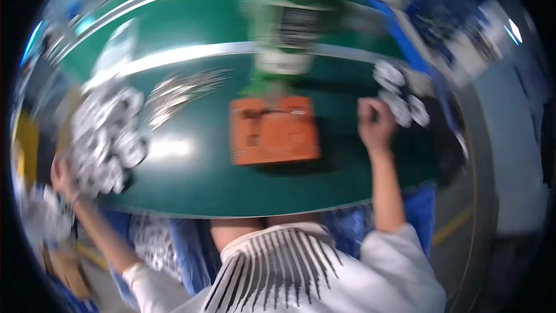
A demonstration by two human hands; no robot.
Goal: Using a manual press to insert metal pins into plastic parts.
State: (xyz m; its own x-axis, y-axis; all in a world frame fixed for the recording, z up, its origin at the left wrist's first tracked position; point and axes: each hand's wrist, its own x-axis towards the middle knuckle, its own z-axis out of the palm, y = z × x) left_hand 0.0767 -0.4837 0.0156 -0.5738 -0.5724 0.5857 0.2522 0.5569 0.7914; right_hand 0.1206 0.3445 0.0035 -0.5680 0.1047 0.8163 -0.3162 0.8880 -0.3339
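My left hand [62, 178] is at the left table edge, beside a heap of white round plastic-looking parts [104, 139]; blur hides its fingers. On the other side, my right hand [376, 126] is over the table with thumb and fingers curled together. It is just left of a few white round parts [398, 107]; whether anything is between its fingertips cannot be made out. Between my hands sits an orange block-shaped fixture [275, 139] with slots in its top. A green machine [263, 26] with a pale lower part stands right behind it.
Thin metal pins or rods [179, 94] lie in a loose pile left of the fixture, on the dark green table [191, 182]. Blue-lined containers [153, 240] sit below the front edge, one with small white pieces. A dark object [449, 139] is at the right edge.
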